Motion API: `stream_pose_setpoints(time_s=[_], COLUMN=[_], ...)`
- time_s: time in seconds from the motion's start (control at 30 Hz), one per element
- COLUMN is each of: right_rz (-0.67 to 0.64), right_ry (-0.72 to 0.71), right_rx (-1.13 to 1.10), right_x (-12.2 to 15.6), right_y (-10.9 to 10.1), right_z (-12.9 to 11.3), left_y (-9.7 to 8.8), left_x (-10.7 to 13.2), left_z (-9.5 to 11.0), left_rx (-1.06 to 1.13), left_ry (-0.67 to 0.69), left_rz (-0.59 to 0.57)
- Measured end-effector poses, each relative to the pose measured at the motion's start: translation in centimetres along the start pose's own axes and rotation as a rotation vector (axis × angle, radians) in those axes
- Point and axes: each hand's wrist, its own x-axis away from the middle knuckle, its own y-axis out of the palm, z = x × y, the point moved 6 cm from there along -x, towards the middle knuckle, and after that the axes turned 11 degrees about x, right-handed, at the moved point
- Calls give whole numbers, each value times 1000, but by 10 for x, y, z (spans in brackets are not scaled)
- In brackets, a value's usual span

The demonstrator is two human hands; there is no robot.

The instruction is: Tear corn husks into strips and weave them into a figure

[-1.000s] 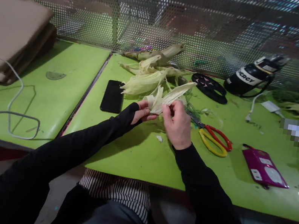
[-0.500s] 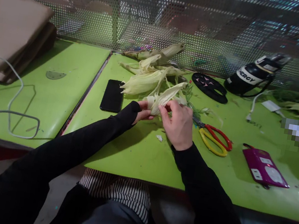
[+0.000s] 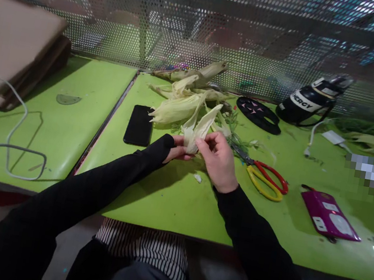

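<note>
Between my hands is a pale corn husk [image 3: 198,130], its leaves pointing up and away from me. My left hand [image 3: 178,149] has its fingers closed around the husk's lower end. With thumb and fingertips, my right hand [image 3: 218,159] pinches the same husk from the right. Just behind lies a pile of corn husks [image 3: 177,108], with a browner husk [image 3: 207,71] at the back. Red-and-yellow-handled scissors [image 3: 266,179] lie right of my right hand, their blades among green sprigs [image 3: 236,136]. A small white scrap [image 3: 198,178] rests in front of my hands.
A black phone [image 3: 139,125] lies left of the husks. At right are a black palette-shaped plate [image 3: 258,114], a black bottle [image 3: 306,102] on its side and a purple power strip [image 3: 330,214]. Brown paper bags [image 3: 12,44] and a cable [image 3: 12,130] occupy the left. A perforated metal screen [image 3: 177,24] runs behind.
The leaves of the held husk have swung more upright and to the left. Both hands keep their grip on it. The whole view has shifted slightly.
</note>
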Motion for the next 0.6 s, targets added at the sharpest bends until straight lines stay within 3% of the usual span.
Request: stream_pose_setpoints(time_s=[0.17,0.33,0.47,0.6], right_rz=[44,-8,-53,-35], right_ry=[-5,-39,-35,21], right_rx=[-27,26,-114,-228], right_x=[-2,0,3,3], right_y=[0,4,7,9], right_z=[7,4,1,5], left_y=[0,-2,1,0], left_x=[1,0,1,1], left_z=[1,0,-3,-6], left_rx=[55,28,28,47], left_ry=[14,10,-11,-58], left_rz=[-12,43,36,125])
